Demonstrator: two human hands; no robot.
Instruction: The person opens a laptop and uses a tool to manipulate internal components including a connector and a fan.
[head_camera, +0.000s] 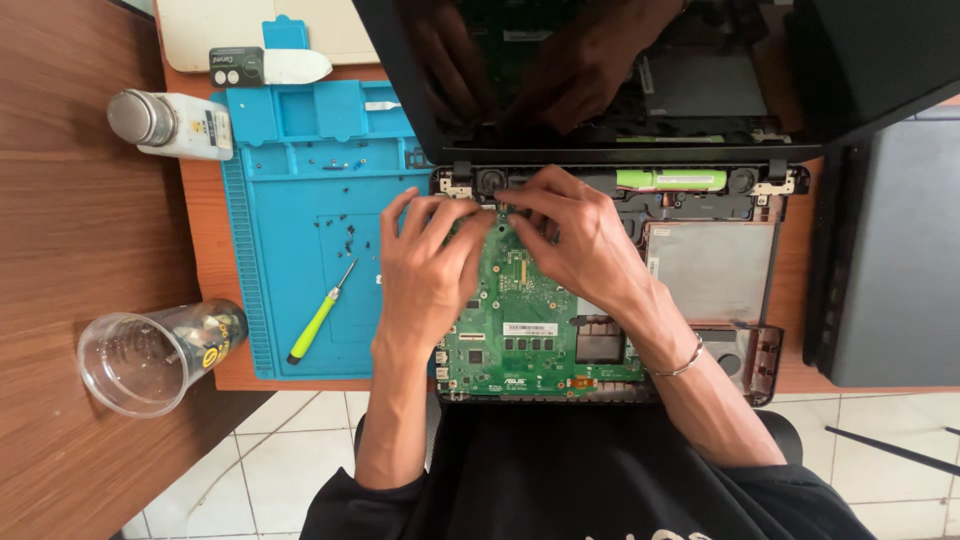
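- The green circuit board (530, 335) lies in the opened laptop base (710, 262) at centre frame. Its long axis runs left to right across the picture, and its bare lower half faces the person.
- Both hands meet at the board's upper edge, just below the hinge bar of the raised screen (600, 70).
- The left hand (430, 265) comes in from the lower left with its fingers curled down onto the board's upper left part. Whether the fingertips pinch anything cannot be told; the knuckles hide them.
- The right hand (580, 235) comes in from the lower right and reaches across to the left, so its fingertips sit just beside those of the left hand near the top centre of the board. The fingers are bent and close together; no held part is visible between them.
- The contact point lies up-frame from both wrists. The two hands are about equally near it, the right hand slightly higher in the frame.
- A bracelet (680, 362) sits on the right wrist.
- The yellow-handled screwdriver (320, 315) lies untouched on the blue work mat (290, 220) at left frame, well apart from the left hand, with small screws (350, 240) scattered above it.
- A clear plastic cup (150, 358) lies on its side at lower left.
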